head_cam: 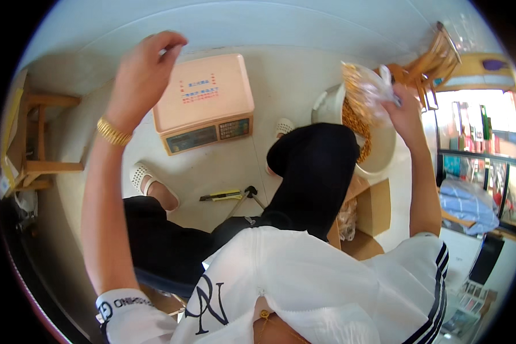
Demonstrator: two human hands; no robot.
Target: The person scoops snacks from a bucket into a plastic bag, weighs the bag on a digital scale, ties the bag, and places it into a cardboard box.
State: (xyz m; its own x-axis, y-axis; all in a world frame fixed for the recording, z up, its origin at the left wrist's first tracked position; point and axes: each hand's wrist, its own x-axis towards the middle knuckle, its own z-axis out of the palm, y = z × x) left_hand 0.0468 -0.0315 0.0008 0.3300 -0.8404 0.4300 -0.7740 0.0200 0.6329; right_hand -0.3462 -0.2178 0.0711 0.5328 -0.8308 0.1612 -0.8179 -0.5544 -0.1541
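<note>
My left hand [148,75], with a gold band on its wrist, is raised over the left edge of the pink-topped digital scale [206,94]; its fingers are curled, and whether they hold something small is unclear. My right hand [406,112] grips a clear plastic bag [367,92] at its gathered end. Small orange-yellow pieces show inside the bag, which hangs over a large pale basin [385,159]. Similar loose pieces [357,122] lie in the basin, partly hidden by the bag and my right knee.
A yellow utility knife [228,195] lies on the floor between my feet, by a thin-legged stand [251,191]. An open cardboard box [373,206] with plastic bags is below the basin. Wooden furniture [53,165] stands left, a wooden chair [434,60] upper right. A wall runs ahead.
</note>
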